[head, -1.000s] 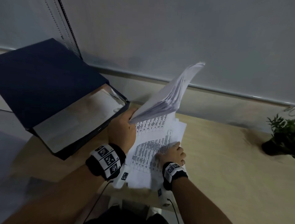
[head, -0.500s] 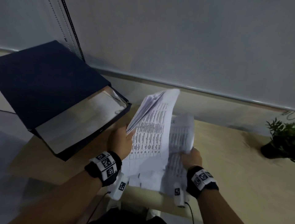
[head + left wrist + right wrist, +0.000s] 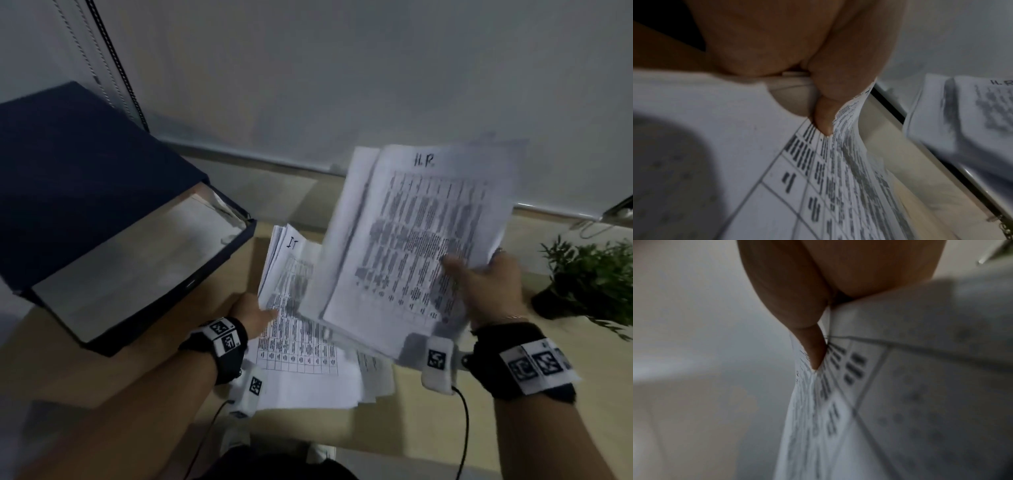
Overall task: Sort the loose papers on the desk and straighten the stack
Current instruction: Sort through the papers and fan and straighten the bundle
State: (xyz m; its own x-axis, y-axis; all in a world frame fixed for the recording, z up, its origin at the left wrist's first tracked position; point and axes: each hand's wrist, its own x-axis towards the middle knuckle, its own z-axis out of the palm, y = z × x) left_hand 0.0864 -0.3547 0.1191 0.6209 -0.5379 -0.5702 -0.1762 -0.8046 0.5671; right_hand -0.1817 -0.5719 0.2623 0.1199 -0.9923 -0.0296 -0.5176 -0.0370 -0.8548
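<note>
Two bundles of printed table sheets are in my hands. My right hand (image 3: 479, 274) pinches the bundle headed "H.R" (image 3: 421, 240) by its lower right edge and holds it raised and tilted above the desk; the thumb (image 3: 809, 345) lies on the top sheet. My left hand (image 3: 255, 313) pinches the bundle headed "IT" (image 3: 294, 329) at its left edge, thumb (image 3: 824, 120) on top, and its lower sheets lie on the desk. The raised bundle (image 3: 970, 113) overlaps the upper right of the lower one.
A dark blue open ring binder (image 3: 96, 205) sits at the left of the beige desk (image 3: 428, 411), close to my left hand. A small potted plant (image 3: 589, 274) stands at the right edge. A grey wall runs along the back. A cable (image 3: 462, 428) hangs at the front edge.
The papers have split into two bundles. My right hand has carried one up and to the right, while my left hand has lowered the other towards the desk.
</note>
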